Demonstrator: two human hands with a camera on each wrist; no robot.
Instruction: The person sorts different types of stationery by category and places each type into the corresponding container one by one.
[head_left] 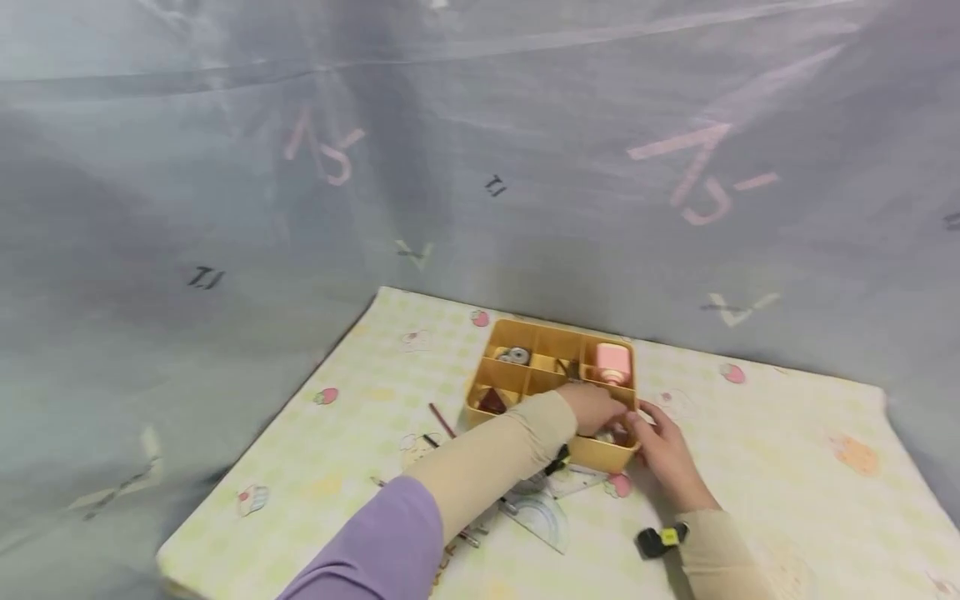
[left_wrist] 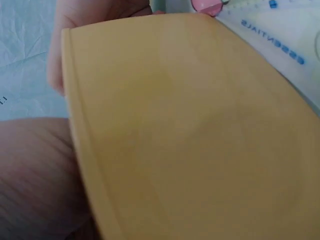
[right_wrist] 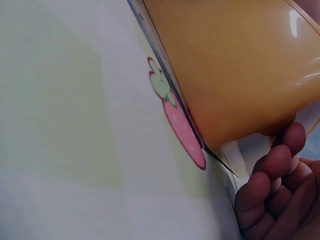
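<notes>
A yellow divided organizer box [head_left: 600,454] stands toward the back of the table. My left hand [head_left: 592,407] reaches over its front wall into the front right compartment; its fingertips are hidden there, beside small objects [head_left: 617,433] too unclear to name. The box wall [left_wrist: 175,125] fills most of the left wrist view. My right hand [head_left: 667,457] holds the box at its right side, thumb at the rim. In the right wrist view, the curled fingers of the right hand [right_wrist: 280,195] are at the box's lower corner.
Other compartments hold a pink bottle-like item [head_left: 613,360], round grey items [head_left: 515,356] and a dark red piece [head_left: 492,402]. Pencils [head_left: 442,420], a clear protractor [head_left: 543,521] and a set square [head_left: 577,482] lie in front. A patterned cloth [head_left: 315,467] covers the table; grey sheeting [head_left: 480,208] hangs behind.
</notes>
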